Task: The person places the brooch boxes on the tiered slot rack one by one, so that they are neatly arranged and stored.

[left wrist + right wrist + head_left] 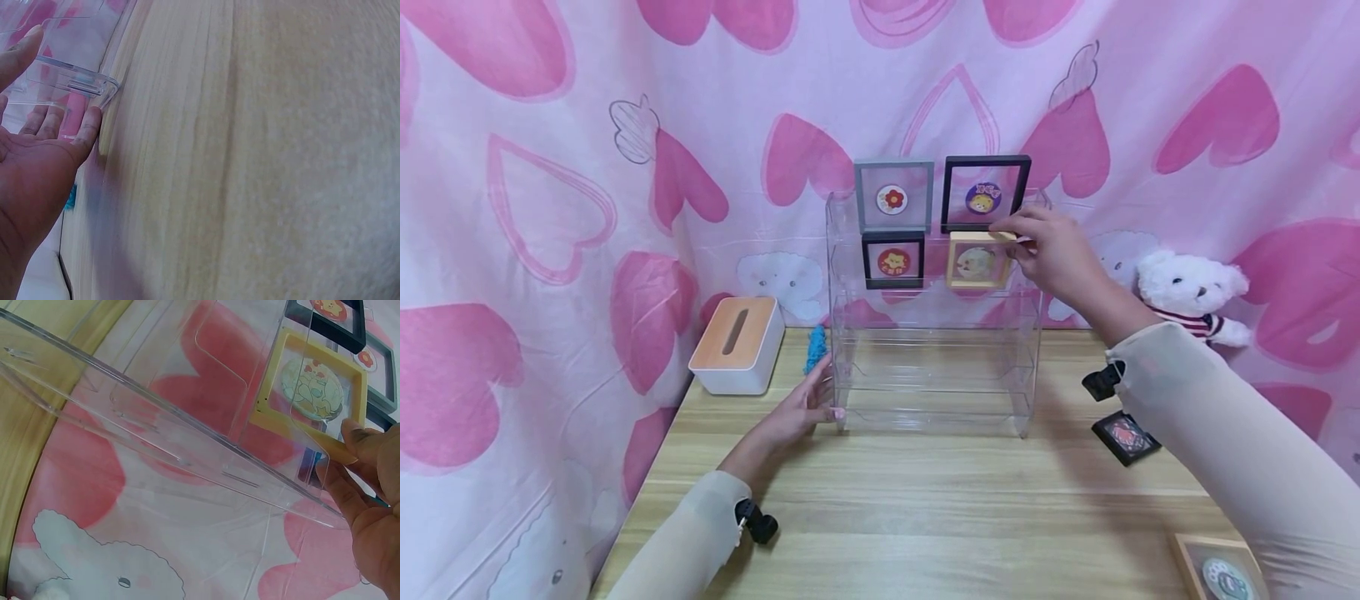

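A clear acrylic tiered rack [932, 421] stands on the wooden table. My right hand [1056, 254] pinches the upper right corner of a pale yellow display frame [955, 265], which stands on an upper tier with a round badge inside. In the right wrist view, the thumb and fingers meet at that frame's [270, 394] edge. My left hand [793, 412] touches the rack's lower left side, its fingers fairly straight. Beside the yellow frame is a small black frame [870, 262]; behind on the top tier stand a grey frame [861, 200] and a larger black frame [947, 192].
Left of the rack stand a white tissue box [748, 382] with a wooden lid and a blue fuzzy item [816, 348]. To the right are a white teddy bear [1180, 279], a flat black frame [1126, 437] and a wooden frame [1187, 567] near the front. A heart-patterned curtain [730, 108] hangs behind.
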A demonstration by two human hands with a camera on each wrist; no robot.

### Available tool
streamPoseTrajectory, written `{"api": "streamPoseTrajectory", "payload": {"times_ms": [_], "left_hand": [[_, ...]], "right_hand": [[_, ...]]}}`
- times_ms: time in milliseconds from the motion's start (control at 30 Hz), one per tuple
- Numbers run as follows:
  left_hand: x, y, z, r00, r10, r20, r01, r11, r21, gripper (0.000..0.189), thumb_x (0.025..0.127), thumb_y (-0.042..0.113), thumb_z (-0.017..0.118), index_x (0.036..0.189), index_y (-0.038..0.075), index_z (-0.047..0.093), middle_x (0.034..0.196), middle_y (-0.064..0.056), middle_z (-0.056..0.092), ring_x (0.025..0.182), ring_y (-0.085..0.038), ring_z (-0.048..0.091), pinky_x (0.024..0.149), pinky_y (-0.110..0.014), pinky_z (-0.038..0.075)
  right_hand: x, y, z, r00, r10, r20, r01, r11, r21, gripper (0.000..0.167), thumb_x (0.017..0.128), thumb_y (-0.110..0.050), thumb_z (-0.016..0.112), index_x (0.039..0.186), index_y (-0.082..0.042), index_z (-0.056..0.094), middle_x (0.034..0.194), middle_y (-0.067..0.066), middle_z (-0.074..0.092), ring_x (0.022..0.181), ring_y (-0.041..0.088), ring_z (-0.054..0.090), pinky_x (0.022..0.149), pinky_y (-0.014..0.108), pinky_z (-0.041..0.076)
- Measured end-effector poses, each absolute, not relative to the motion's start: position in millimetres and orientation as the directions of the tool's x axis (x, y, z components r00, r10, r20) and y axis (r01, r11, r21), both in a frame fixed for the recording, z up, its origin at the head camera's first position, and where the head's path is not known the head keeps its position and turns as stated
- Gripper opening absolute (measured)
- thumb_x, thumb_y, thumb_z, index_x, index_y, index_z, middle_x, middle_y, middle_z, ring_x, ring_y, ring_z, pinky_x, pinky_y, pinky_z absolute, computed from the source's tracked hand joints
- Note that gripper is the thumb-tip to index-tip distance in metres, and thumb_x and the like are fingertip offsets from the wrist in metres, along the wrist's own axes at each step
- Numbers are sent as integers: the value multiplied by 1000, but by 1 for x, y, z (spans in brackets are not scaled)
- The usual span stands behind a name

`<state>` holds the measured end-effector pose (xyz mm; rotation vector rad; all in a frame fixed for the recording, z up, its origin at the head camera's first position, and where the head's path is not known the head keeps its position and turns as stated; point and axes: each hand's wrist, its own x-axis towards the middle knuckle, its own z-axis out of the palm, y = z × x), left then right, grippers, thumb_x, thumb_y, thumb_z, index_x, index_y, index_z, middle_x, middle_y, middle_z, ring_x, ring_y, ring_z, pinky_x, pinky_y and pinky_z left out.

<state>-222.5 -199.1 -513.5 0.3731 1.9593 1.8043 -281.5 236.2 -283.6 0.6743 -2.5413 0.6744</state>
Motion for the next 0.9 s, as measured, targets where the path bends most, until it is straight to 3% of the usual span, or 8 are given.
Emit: {"api": "streamPoseTrajectory", "payload": {"times_ms": [333, 433, 500, 600, 733, 900], "left_hand": [[-222, -198, -514, -865, 484, -130, -88, 109, 990, 108, 103, 2, 71, 179, 36, 2, 188, -10, 8, 175, -40, 7, 139, -65, 14], [-222, -198, -514, -867, 479, -135, -90, 117, 989, 108, 104, 1, 70, 179, 36, 2, 188, -10, 7, 175, -39, 7, 140, -63, 13], [-222, -198, -514, -868, 477, -139, -90, 124, 988, 107, 104, 1, 70, 179, 36, 2, 188, -10, 6, 175, -40, 7, 140, -63, 11], [-222, -198, -513, -868, 475, -144, -94, 127, 987, 107, 104, 1, 69, 179, 37, 1, 188, -11, 5, 175, -40, 6, 140, -63, 12], [-222, -197, -514, -869, 470, -154, -105, 130, 986, 107, 105, 1, 69, 179, 38, 2, 189, -9, 6, 175, -39, 6, 140, -63, 12], [-222, -197, -515, -869, 473, -143, -96, 122, 988, 107, 105, 0, 69, 179, 36, 0, 188, -11, 5, 174, -41, 6, 140, -62, 11]], "right_hand": [[-275, 250, -278, -757, -339, 558, -589, 724, -360, 39, 96, -2, 84, 135, -5, 77, 126, 19, 74, 110, 40, 79, 96, 55, 65], [-269, 259, -277, -763, -306, 570, -573, 728, -377, 39, 97, -8, 85, 135, -6, 78, 128, 16, 77, 110, 35, 79, 97, 36, 66], [-267, 266, -276, -748, -291, 596, -588, 708, -391, 38, 95, -8, 87, 132, -5, 79, 125, 15, 79, 107, 29, 80, 95, 19, 63], [-263, 278, -277, -727, -278, 627, -609, 684, -402, 37, 93, -4, 88, 129, -4, 81, 123, 15, 81, 104, 6, 79, 91, 2, 54], [-257, 298, -281, -733, -272, 623, -608, 673, -421, 40, 91, -2, 89, 129, -6, 82, 121, 16, 80, 100, -21, 65, 89, 0, 52], [-248, 325, -292, -772, -286, 568, -576, 692, -435, 44, 90, -3, 90, 132, -8, 81, 122, 15, 78, 101, -23, 62, 87, -2, 51]]}}
